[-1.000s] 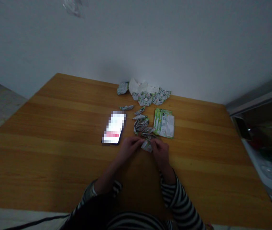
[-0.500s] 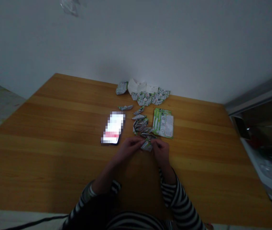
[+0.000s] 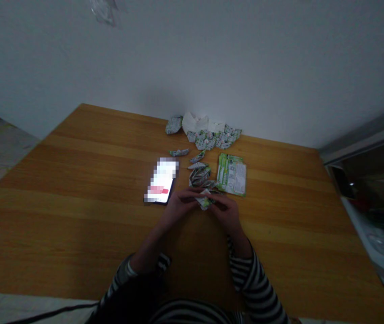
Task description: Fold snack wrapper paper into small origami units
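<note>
Left hand (image 3: 180, 206) and right hand (image 3: 227, 213) both pinched, fingertips closed on one small paper piece (image 3: 205, 202), green and white, just below center frame. I've got one side in each. Folded strips (image 3: 200, 176) sit right above my fingers, near center. Leaflet stack (image 3: 232, 175) right of those, lit phone (image 3: 162, 182) left of them, screen pixelated. Folded paper clump (image 3: 205, 140) upper center, by the wall (image 3: 262, 81), white paper (image 3: 194, 123) behind it. All on the wooden table (image 3: 77, 202).
</note>
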Demonstrator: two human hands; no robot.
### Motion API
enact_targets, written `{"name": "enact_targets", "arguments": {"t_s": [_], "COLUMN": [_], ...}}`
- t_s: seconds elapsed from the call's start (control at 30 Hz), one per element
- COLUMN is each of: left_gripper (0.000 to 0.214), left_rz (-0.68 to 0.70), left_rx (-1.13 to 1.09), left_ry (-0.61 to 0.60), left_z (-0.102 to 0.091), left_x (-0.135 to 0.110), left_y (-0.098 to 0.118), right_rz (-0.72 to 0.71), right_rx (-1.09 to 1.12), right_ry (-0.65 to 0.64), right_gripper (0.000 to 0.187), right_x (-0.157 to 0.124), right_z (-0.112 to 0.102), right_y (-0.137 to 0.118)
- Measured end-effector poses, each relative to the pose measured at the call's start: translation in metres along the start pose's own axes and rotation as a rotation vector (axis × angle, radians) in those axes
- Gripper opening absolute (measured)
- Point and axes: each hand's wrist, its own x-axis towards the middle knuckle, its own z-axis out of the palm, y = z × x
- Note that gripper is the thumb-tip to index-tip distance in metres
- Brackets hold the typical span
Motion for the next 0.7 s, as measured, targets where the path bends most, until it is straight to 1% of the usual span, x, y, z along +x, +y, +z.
{"name": "enact_targets", "arguments": {"t_s": [0.07, 0.13, 0.3, 0.43, 0.57, 0.63, 0.7], "left_gripper": [0.026, 0.023, 0.018, 0.014, 0.011, 0.012, 0.012], "left_rz": [-0.056, -0.072, -0.007, 0.015, -0.039, -0.079, -0.117], "left_rx": [0.011, 0.041, 0.089, 0.07, 0.049, 0.059, 0.063], "left_ry": [-0.011, -0.019, -0.055, -0.008, 0.059, 0.109, 0.15], "left_z": [-0.001, -0.002, -0.003, -0.003, -0.003, -0.002, 0.001], "left_x": [-0.001, -0.001, -0.001, -0.001, -0.001, -0.001, -0.001], "left_y": [0.0, 0.001, 0.003, 0.006, 0.01, 0.011, 0.012], "right_rz": [0.003, 0.014, 0.007, 0.001, 0.006, 0.022, 0.045], "right_rx": [0.032, 0.048, 0.035, 0.019, 0.053, 0.044, 0.018], "right_ry": [0.007, -0.002, -0.041, -0.026, -0.021, 0.019, 0.1], "right_gripper": [0.025, 0.024, 0.02, 0.019, 0.013, 0.01, 0.007], "right_x": [0.0, 0.0, 0.0, -0.001, -0.002, -0.002, -0.002], "right_z": [-0.001, -0.003, -0.009, -0.008, -0.003, 0.0, 0.003], "right_y": [0.002, 0.004, 0.004, -0.002, -0.003, -0.001, 0.001]}}
